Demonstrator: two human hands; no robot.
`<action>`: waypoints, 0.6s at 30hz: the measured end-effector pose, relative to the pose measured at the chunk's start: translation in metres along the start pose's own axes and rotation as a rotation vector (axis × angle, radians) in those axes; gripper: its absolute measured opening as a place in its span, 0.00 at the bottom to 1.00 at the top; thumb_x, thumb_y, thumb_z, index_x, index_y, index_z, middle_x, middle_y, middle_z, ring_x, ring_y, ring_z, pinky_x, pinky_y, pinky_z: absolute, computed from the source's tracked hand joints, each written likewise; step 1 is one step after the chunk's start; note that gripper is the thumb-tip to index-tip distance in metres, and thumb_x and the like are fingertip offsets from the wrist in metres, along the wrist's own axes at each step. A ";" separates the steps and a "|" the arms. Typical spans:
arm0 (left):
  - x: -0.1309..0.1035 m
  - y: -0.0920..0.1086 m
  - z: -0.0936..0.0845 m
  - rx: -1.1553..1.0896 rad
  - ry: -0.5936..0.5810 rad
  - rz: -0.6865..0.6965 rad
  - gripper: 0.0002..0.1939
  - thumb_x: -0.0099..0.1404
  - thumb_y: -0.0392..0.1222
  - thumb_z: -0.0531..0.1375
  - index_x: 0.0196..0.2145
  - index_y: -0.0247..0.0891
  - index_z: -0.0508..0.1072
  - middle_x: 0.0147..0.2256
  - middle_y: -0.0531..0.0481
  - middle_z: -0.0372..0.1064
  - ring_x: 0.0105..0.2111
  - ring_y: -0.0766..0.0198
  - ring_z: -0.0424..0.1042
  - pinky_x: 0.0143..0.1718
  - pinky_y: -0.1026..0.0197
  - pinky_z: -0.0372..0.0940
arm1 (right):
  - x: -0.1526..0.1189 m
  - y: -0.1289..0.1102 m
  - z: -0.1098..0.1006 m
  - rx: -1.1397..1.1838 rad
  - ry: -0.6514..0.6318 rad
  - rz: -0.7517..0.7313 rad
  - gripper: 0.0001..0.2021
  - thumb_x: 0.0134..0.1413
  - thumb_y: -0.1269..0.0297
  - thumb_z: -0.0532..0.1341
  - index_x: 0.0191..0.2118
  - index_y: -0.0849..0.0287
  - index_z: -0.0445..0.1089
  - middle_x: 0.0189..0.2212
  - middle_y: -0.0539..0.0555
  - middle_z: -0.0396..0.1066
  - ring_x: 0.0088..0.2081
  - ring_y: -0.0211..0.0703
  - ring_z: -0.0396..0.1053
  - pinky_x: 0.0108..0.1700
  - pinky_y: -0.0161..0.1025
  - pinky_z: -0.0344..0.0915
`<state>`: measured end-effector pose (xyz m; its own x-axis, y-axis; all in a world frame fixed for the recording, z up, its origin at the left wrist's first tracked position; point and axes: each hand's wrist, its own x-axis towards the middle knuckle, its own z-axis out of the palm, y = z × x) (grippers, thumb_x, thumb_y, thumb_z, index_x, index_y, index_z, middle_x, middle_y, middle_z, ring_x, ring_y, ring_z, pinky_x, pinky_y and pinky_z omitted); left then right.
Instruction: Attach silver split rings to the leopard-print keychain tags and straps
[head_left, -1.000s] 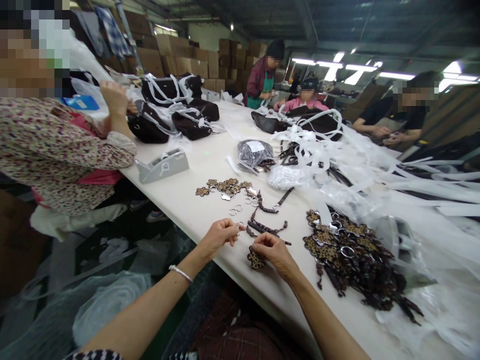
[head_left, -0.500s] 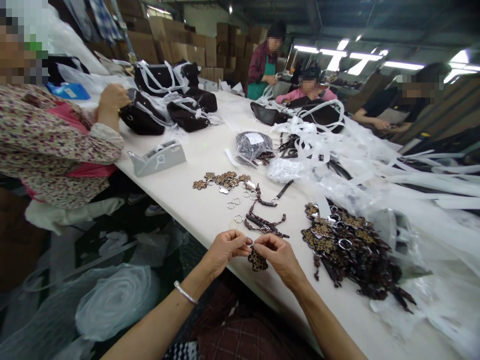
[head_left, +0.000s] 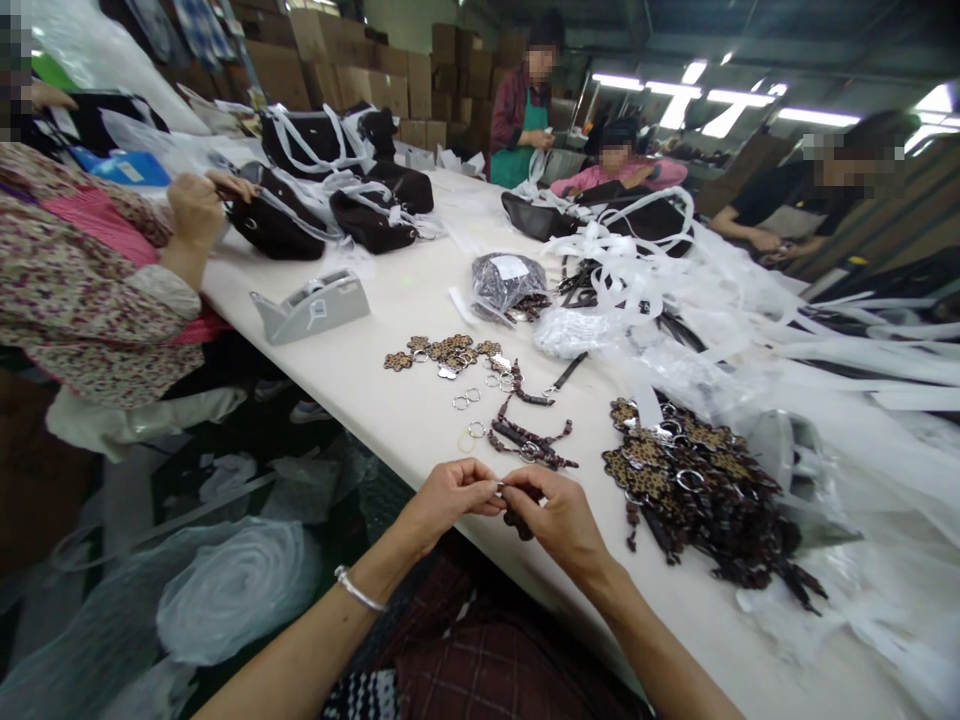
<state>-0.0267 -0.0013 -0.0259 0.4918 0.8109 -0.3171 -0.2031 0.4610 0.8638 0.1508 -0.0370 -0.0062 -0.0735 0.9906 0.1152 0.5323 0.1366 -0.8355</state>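
Note:
My left hand is closed in a pinch above the near table edge, on what looks like a small metal ring mostly covered by the fingertips. Against it, my right hand grips a leopard-print charm, whose dark lower part shows below the fingers. Just beyond the hands lie strands of brown beaded cord and a loose split ring. More leopard-print flower-shaped charms are spread farther back. To the right is a heap of charms with beaded tassels.
A grey tape dispenser stands at the table's left edge. Black bags with white-wrapped handles sit behind it. Clear plastic wrap and white strips cover the right side. A co-worker's hand works on a bag at left; other people are at the far side.
My fingertips have come closer together, and the charm has turned so its print is mostly hidden. At left, the co-worker's arms have shifted, with both hands now at the bag.

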 end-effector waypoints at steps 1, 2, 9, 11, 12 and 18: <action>-0.002 0.001 0.000 0.001 0.000 0.005 0.16 0.54 0.46 0.70 0.31 0.32 0.73 0.28 0.49 0.74 0.30 0.64 0.76 0.38 0.61 0.71 | 0.000 0.000 0.000 0.018 -0.011 0.018 0.06 0.56 0.64 0.62 0.34 0.56 0.77 0.30 0.53 0.77 0.32 0.42 0.72 0.36 0.38 0.67; -0.003 0.002 -0.001 0.005 -0.014 0.010 0.15 0.55 0.46 0.70 0.32 0.32 0.73 0.28 0.49 0.74 0.30 0.64 0.76 0.38 0.61 0.71 | 0.000 0.000 -0.001 0.048 -0.025 0.042 0.06 0.56 0.64 0.62 0.33 0.57 0.77 0.29 0.52 0.76 0.31 0.42 0.72 0.34 0.37 0.67; -0.012 0.006 -0.005 0.064 -0.127 0.021 0.12 0.58 0.44 0.68 0.33 0.32 0.75 0.29 0.48 0.76 0.31 0.64 0.75 0.36 0.63 0.68 | 0.001 -0.001 -0.008 0.198 -0.116 0.162 0.07 0.53 0.61 0.64 0.32 0.59 0.76 0.25 0.51 0.74 0.27 0.38 0.69 0.28 0.33 0.64; -0.013 0.005 -0.002 0.023 -0.097 -0.001 0.10 0.56 0.42 0.68 0.31 0.32 0.75 0.27 0.49 0.75 0.30 0.65 0.75 0.36 0.63 0.68 | -0.001 -0.002 -0.008 0.195 -0.128 0.167 0.07 0.53 0.61 0.64 0.32 0.59 0.76 0.25 0.51 0.74 0.26 0.38 0.69 0.28 0.33 0.65; -0.013 0.005 -0.001 0.002 -0.080 -0.005 0.09 0.56 0.41 0.68 0.30 0.32 0.74 0.27 0.49 0.75 0.29 0.65 0.74 0.36 0.63 0.67 | -0.001 -0.003 -0.008 0.196 -0.133 0.175 0.07 0.54 0.61 0.64 0.33 0.59 0.76 0.25 0.51 0.74 0.26 0.38 0.69 0.28 0.34 0.65; -0.013 0.003 0.005 -0.040 0.028 0.046 0.06 0.52 0.35 0.67 0.25 0.33 0.72 0.27 0.50 0.75 0.27 0.68 0.72 0.33 0.65 0.65 | -0.003 -0.006 -0.010 0.306 -0.139 0.251 0.09 0.52 0.59 0.67 0.33 0.60 0.76 0.25 0.52 0.73 0.25 0.37 0.68 0.27 0.34 0.65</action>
<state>-0.0293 -0.0125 -0.0166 0.4577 0.8409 -0.2888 -0.2585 0.4367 0.8617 0.1561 -0.0405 0.0037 -0.0974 0.9809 -0.1682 0.2744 -0.1360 -0.9520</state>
